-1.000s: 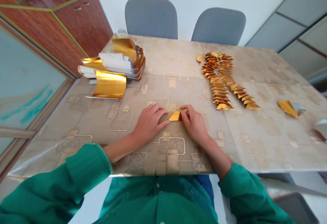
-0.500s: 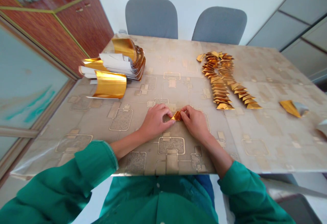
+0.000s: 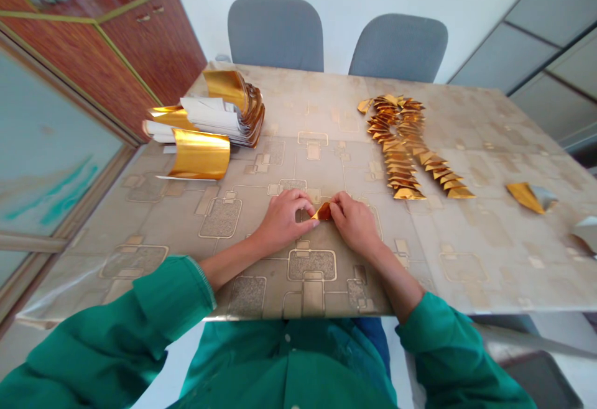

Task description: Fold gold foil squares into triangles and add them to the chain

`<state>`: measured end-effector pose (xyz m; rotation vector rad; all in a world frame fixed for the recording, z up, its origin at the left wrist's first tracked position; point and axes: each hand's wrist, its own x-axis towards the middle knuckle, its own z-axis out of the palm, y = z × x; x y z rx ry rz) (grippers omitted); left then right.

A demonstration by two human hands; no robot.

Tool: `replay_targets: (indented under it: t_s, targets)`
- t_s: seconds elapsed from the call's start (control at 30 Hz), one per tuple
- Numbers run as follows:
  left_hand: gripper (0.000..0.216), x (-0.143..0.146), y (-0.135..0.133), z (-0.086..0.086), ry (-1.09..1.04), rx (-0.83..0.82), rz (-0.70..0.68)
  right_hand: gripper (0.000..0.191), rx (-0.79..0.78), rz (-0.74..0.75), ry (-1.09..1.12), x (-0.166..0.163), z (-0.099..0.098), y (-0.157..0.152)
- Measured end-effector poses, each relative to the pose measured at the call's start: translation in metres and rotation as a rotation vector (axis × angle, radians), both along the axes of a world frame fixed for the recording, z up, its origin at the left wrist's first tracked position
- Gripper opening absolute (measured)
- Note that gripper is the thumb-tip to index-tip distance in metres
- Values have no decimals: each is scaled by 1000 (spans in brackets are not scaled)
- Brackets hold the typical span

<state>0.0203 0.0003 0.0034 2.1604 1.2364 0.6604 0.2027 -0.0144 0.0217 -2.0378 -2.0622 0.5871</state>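
Observation:
Between my two hands is a small folded piece of gold foil paper [image 3: 323,211], held low over the table in front of me. My left hand [image 3: 290,217] pinches its left end between thumb and fingers. On the other end, my right hand [image 3: 353,221] is closed with thumb and forefinger on the paper. To the right, folded gold pieces [image 3: 403,163] stand nested in two long rows that meet at the back. At the left lies a thick stack of gold paper sheets [image 3: 222,117], white on the back, with one curved gold sheet [image 3: 200,155] in front.
A patterned cloth covers the table [image 3: 261,222]. One partly folded gold piece [image 3: 532,197] lies far right, near a curled pale sheet [image 3: 585,233]. Two grey chairs [image 3: 276,33] stand behind the table, and a wooden cabinet [image 3: 144,42] is at the back left.
Both hands stay almost in place on the gold paper. The piece is turned slightly, showing its darker face more toward me.

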Motion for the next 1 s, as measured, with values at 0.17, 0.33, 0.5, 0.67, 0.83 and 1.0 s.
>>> replay_targets:
  t_s: [0.17,0.33,0.5,0.67,0.83,1.0]
  targets:
    - [7,-1,-1,-1,51,50,1,20,-4,5,-21,-2,0,0]
    - [12,0,-5,1,179,142,48,19,33,46,1,0,-4,-5]
    - [14,3,-8,3,231,206,52,21,77,87,8,2,-8,-9]
    - [13,4,-7,1,254,245,58,18,63,106,-114,1,-6,-8]
    - [15,4,-8,-2,266,314,79,23,75,118,-75,1,-6,-9]
    - [18,3,-14,-2,329,555,-169,26,145,130,-32,1,-11,-12]
